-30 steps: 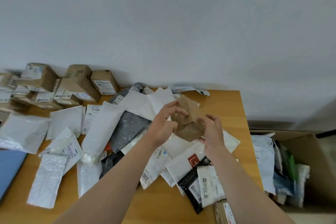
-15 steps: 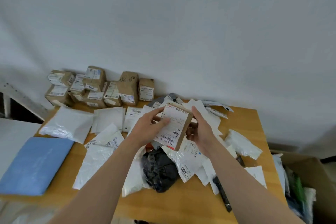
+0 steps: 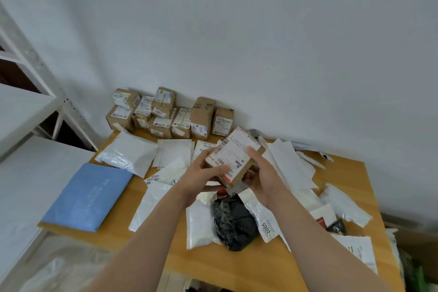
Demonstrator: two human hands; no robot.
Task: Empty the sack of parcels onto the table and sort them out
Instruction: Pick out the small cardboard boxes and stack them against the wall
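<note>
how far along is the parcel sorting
Done: brown cardboard boxes stand grouped against the wall at the back of the wooden table. In hand: the left hand and right hand hold one small labelled cardboard box. Left: the loose heap of white plastic mailers and a crumpled black bag looks unsorted.

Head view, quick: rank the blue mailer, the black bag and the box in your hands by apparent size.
1. blue mailer: clearly largest.
2. black bag and held box: look about alike; the box is raised nearer the camera, so no ranking between them.
</note>
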